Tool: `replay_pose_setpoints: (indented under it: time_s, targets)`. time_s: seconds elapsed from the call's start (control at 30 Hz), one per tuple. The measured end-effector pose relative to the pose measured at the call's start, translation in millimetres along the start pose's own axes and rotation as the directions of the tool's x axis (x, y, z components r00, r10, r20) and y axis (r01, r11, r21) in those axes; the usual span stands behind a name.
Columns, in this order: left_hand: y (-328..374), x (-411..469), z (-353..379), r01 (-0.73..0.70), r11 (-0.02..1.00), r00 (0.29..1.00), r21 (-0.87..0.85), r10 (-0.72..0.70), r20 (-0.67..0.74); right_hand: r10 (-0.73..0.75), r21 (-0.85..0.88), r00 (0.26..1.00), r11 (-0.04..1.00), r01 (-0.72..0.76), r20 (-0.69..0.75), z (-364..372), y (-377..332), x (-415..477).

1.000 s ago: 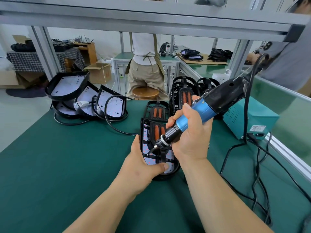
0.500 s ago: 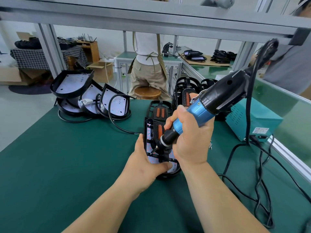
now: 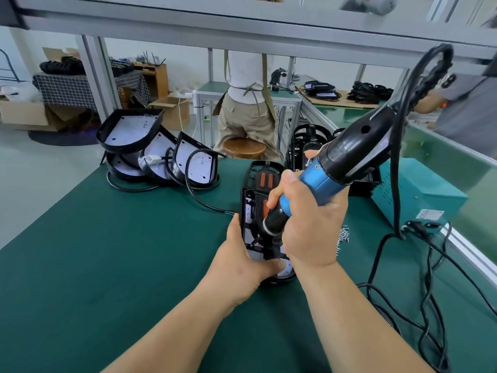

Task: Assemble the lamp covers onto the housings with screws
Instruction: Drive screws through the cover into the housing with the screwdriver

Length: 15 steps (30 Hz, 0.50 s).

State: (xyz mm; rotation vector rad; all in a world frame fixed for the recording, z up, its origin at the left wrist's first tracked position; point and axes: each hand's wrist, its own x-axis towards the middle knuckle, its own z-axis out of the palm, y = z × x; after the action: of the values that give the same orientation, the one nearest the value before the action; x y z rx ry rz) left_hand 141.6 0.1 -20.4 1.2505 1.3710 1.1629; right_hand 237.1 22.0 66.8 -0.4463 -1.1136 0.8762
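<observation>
Now the right hand (image 3: 312, 227) wraps its fingers around the blue screwdriver (image 3: 322, 181), bit down on the cover (image 3: 258, 196) atop its housing (image 3: 277, 280) mid-table (image 3: 134, 251). The left hand (image 3: 236, 267) clamps the housing's near-left edge, thumb on top. Loose screws (image 3: 344, 235) lie just right; spare housings (image 3: 150, 157) are stacked far left.

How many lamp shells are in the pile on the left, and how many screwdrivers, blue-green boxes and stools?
Lamp shells showing in the left pile: 4
Electric screwdriver: 1
Blue-green box: 1
Wooden stool: 1
Total: 7
</observation>
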Motion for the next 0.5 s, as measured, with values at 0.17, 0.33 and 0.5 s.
replay_pose_setpoints:
  time_s: [0.17, 0.33, 0.5]
  targets:
    - [-1.0, -0.2, 0.0, -0.007, 1.0, 1.0, 0.023, 0.007, -0.011, 0.0, -0.001, 1.0, 1.0, 0.0, -0.024, -1.9, 1.7, 2.6]
    - [-0.7, 0.4, 0.3, -0.014, 1.0, 1.0, 0.021, 0.014, 0.003, 0.004, 0.011, 1.0, 1.0, -0.004, -0.03, -3.5, 3.1, 3.2]
    - [0.3, -0.4, 0.2, -0.025, 0.999, 1.0, 0.028, 0.025, -0.001, 0.006, 0.014, 0.999, 1.0, -0.006, -0.033, -4.8, 3.8, 3.0]
